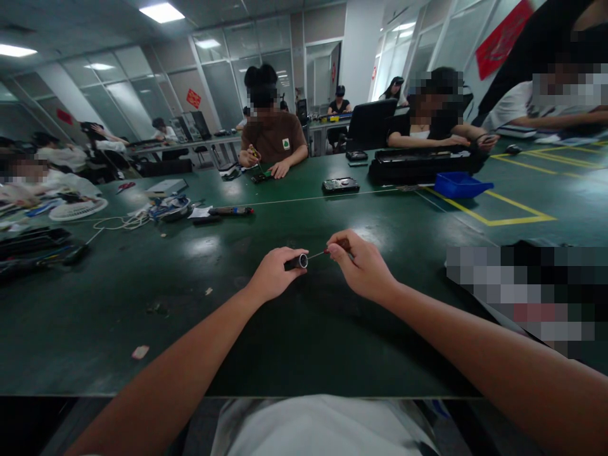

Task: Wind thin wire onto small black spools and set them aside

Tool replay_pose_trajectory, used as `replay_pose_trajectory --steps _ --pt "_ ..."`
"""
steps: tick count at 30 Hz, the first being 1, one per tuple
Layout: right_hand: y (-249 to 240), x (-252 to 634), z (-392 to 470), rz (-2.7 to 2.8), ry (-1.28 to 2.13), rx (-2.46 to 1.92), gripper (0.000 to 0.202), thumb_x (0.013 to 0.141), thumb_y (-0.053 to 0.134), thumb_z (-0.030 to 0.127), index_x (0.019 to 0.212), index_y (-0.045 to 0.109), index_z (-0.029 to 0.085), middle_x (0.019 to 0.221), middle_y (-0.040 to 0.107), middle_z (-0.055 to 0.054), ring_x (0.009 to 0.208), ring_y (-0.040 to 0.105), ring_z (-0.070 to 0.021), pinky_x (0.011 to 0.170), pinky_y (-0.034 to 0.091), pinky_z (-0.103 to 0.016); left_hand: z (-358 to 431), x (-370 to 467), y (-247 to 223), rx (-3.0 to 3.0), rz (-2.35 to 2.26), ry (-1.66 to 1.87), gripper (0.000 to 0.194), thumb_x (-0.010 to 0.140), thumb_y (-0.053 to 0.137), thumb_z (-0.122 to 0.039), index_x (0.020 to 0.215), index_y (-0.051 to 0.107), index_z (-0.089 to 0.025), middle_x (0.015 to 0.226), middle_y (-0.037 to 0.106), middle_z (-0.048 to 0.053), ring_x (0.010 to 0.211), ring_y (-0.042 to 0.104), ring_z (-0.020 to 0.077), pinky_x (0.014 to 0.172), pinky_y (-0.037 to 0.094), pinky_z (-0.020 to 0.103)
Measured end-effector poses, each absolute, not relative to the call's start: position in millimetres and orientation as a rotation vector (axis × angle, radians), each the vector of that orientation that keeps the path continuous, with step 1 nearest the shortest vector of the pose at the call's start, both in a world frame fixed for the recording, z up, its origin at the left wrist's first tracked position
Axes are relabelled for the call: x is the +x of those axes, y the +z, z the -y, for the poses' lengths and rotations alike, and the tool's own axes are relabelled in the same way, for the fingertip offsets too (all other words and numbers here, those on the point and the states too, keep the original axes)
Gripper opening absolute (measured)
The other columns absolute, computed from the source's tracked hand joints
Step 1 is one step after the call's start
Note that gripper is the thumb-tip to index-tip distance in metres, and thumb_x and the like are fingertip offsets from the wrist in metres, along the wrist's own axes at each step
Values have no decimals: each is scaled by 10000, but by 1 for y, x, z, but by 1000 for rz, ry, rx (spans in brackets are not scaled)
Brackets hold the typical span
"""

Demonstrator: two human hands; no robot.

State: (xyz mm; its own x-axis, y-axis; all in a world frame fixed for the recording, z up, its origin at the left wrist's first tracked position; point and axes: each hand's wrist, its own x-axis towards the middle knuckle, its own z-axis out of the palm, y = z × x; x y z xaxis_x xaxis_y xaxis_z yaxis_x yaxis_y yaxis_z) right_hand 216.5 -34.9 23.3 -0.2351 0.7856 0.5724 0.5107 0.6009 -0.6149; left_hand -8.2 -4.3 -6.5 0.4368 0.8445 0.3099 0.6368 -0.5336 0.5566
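Starting on the left, black plastic casing parts [35, 237] lie on the dark green tabletop [266, 342], just beside a white, round, slotted disc [78, 209]. Next comes a tangle of blue and pale cables [171, 207], and above it in the background a red diamond-shaped sign [193, 97], its gold marks too small to read. Here's a long, dark, red-tipped tool [231, 211], then a person in a brown T-shirt [275, 136] bearing a white patch with a green tree-like shape.

Centre stage, the left hand [274, 273] has its fingers closed around a short black cylinder [295, 262], smooth and dark, a bright silvery ring circling its open end. It's over the near middle of the tabletop, that end turned right and towards the camera. In from the right comes a thin metal shaft with a red collar [318, 254], pinched in the fingers of the right hand [363, 266]; its tip is at the ring, contact too fine to tell.

Beyond sits a silver-and-black rectangular drive [341, 184], then a long black housing [422, 166], a blue plastic scoop-shaped tray [458, 185] and yellow tape lines [520, 220].
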Motion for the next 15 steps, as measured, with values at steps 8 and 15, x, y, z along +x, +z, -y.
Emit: replay_pose_trajectory --steps 8,15 --pt "25 217 35 1920 341 -1074 102 969 471 279 944 547 217 794 664 -30 713 630 -187 656 456 -321 5 -8 -4 2344 -1298 773 405 824 730 -228 1222 675 -270 1147 692 37 1078 606 230 996 438 407" --pt "23 217 33 1904 315 -1108 113 965 467 284 932 551 215 794 666 -41 710 629 -196 657 454 -327 4 -9 -5 2300 -1309 802 390 829 724 -238 1215 679 -275 1142 688 44 1080 609 231 1000 444 403"
